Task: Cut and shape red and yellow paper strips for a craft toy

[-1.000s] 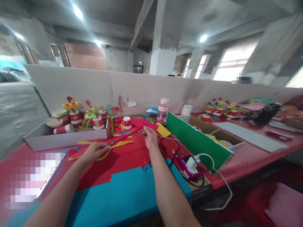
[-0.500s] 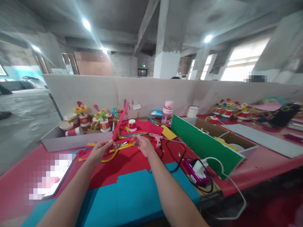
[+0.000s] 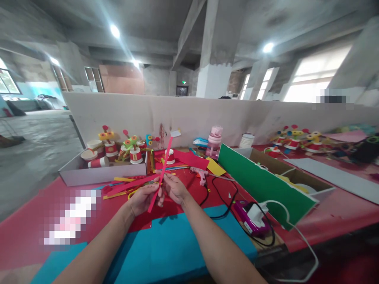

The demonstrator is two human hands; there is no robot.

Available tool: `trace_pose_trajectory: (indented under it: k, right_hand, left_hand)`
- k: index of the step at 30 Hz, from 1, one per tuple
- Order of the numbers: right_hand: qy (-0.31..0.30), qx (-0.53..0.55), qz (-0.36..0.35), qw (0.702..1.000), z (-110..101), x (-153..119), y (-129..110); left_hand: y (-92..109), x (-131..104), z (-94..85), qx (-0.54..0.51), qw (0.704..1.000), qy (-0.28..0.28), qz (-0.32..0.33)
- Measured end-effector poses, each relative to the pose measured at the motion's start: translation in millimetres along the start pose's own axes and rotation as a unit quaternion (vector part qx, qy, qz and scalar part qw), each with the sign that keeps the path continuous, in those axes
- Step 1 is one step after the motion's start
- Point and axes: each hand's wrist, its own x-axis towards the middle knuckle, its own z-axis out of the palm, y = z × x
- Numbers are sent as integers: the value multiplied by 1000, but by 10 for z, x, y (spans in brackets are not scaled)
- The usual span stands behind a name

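Room: bare concrete hall beyond a pale partition (image 3: 189,116).
Desk (image 3: 32,221): red-covered, with a glue gun (image 3: 201,175) and a white box (image 3: 103,176) of cup figures.
Strip (image 3: 166,156): red, slanting up above the desk.
Left hand (image 3: 145,197): pinching its lower part.
Right hand (image 3: 175,189): apart half a second ago, now fingering the strip too.
Grip: two-handed now, suggesting handling rather than carrying.
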Motion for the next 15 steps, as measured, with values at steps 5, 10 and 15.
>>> trace_pose_trajectory:
  k: [5,10,15]
  right_hand:
    - [100,-19,-65,993,-9,27,36]
    - [134,-175,-57,974,3,17,37]
    - [181,-209,-89,957,-35,21,-52]
  left_hand:
    - [55,-7,25,12,999,37,-9]
    - [106,-1,18,170,973,126,95]
    - [79,-13,10,295,948,102,68]
